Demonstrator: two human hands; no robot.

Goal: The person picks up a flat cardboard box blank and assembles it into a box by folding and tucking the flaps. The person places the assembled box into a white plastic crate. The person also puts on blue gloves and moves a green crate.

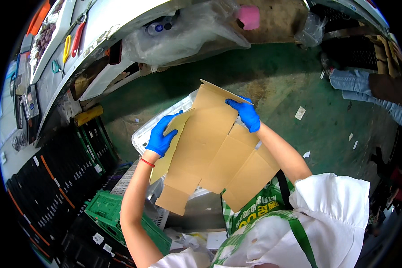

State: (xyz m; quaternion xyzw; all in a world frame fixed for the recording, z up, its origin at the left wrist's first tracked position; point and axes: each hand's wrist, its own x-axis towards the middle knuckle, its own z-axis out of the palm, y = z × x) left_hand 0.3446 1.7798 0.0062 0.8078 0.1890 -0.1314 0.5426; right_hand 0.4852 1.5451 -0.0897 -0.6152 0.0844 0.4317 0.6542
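A flattened brown cardboard box [210, 143], partly unfolded with its flaps spread, is held up in front of me. My left hand [162, 136], in a blue glove, grips the folded panel along its left edge. At the upper right edge my right hand [246, 114], also blue-gloved, is closed on the cardboard near a fold. Beneath the cardboard, a white plastic crate [143, 134] shows at its left side; most of it is hidden.
A green crate [105, 210] stands at lower left beside stacked black trays [49, 187]. Yellow-handled and red-handled tools [78, 39] lie on the bench at upper left. Clear plastic sheeting [178, 40] fills the shelf ahead. Another person's legs in jeans [353, 82] are at far right.
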